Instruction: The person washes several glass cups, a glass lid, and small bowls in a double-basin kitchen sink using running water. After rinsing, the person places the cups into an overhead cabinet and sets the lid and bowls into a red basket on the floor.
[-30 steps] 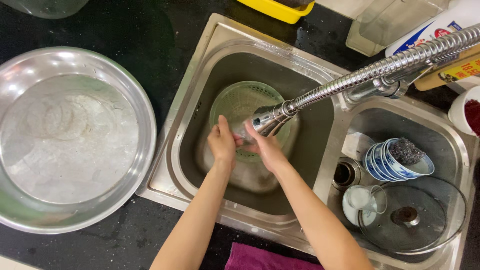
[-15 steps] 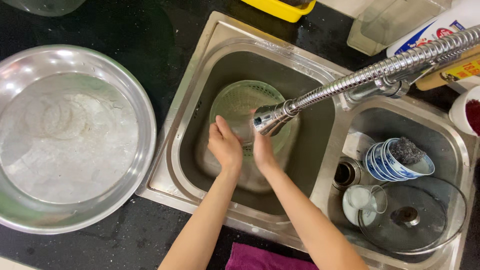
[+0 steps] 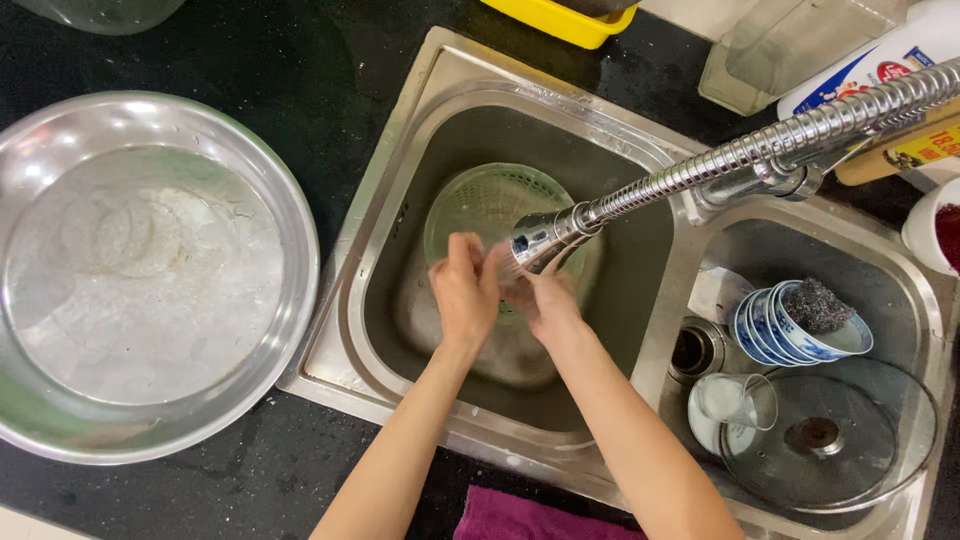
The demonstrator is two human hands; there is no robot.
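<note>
Under the faucet head (image 3: 540, 240), pale green round basket (image 3: 490, 205) (ribbed mesh).

One head-worn camera is looking straight down — fairly close — over the double stainless-steel sink (image 3: 640, 160) and the black speckled tabletop (image 3: 250, 60) beside it.

Both hands meet under the faucet head (image 3: 540, 240) in the steel sink (image 3: 400, 250): the left hand (image 3: 465, 295) and right hand (image 3: 545, 300) touch, fingers bent, holding nothing. Just beyond them lies a pale green strainer basket (image 3: 480, 200). Well left, on the dark counter (image 3: 260, 60), sits a wide steel basin (image 3: 280, 200).
</note>
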